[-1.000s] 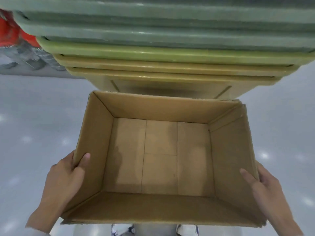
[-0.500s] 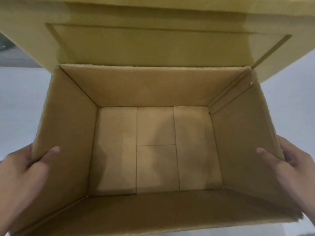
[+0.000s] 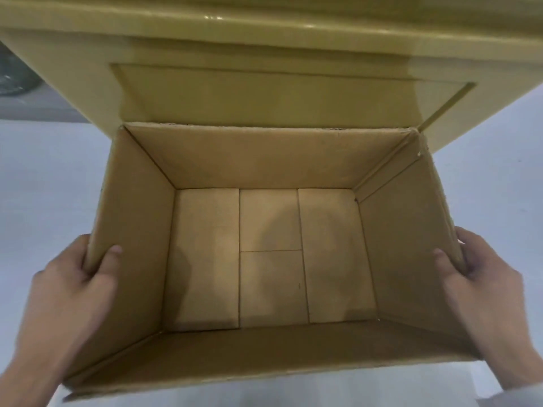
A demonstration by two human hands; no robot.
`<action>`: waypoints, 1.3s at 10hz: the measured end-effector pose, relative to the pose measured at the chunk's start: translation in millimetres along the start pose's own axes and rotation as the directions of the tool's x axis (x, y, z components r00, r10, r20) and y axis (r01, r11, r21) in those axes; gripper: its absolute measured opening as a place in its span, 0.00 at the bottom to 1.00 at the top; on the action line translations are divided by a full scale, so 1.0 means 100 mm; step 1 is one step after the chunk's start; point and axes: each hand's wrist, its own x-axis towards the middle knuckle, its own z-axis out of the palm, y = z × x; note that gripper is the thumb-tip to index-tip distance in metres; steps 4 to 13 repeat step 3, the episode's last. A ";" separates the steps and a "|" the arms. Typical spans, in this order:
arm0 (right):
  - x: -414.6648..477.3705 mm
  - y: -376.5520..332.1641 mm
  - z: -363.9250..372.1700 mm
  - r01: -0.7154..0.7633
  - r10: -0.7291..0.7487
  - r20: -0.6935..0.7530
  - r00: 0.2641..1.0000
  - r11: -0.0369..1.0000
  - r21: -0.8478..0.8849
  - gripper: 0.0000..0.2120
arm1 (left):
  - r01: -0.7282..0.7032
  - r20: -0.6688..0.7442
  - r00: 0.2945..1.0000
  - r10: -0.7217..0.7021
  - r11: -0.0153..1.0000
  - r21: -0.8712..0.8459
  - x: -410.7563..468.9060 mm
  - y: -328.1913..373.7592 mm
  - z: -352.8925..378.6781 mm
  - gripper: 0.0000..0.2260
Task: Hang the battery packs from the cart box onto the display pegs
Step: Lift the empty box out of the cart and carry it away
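The open cardboard box [image 3: 264, 157] is held between both hands: the left hand [image 3: 67, 292] grips its left wall, the right hand [image 3: 487, 292] grips its right wall, thumbs inside, just before a yellow plastic crate [image 3: 264, 54]

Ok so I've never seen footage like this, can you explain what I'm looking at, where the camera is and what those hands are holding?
There is no machine here. These are a person's two bare hands, filmed by one wide-angle camera worn on the head, which looks forward and down. The left hand and the right hand each grip a side wall of an open cardboard box, thumb inside and fingers outside. Nothing lies inside the box; only its bare bottom flaps show. Just beyond it is a yellow plastic bin, and a pale floor shows on either side.
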 end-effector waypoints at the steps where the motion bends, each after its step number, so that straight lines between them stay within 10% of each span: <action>1: -0.10 -0.13 -0.05 -0.009 0.012 0.049 0.999 0.999 -0.052 0.21 | -0.075 0.012 0.997 0.075 0.997 0.014 -0.62 1.00 -0.20 0.06; 3: -0.38 -0.64 -0.50 0.000 0.002 0.157 0.988 1.000 -0.015 0.23 | -0.136 0.126 0.984 0.128 0.989 0.052 -1.11 1.76 -0.71 0.21; 13: -0.38 -0.64 -0.50 0.000 0.002 0.157 0.988 1.000 -0.015 0.23 | -0.136 0.126 0.984 0.128 0.989 0.052 -1.11 1.76 -0.71 0.21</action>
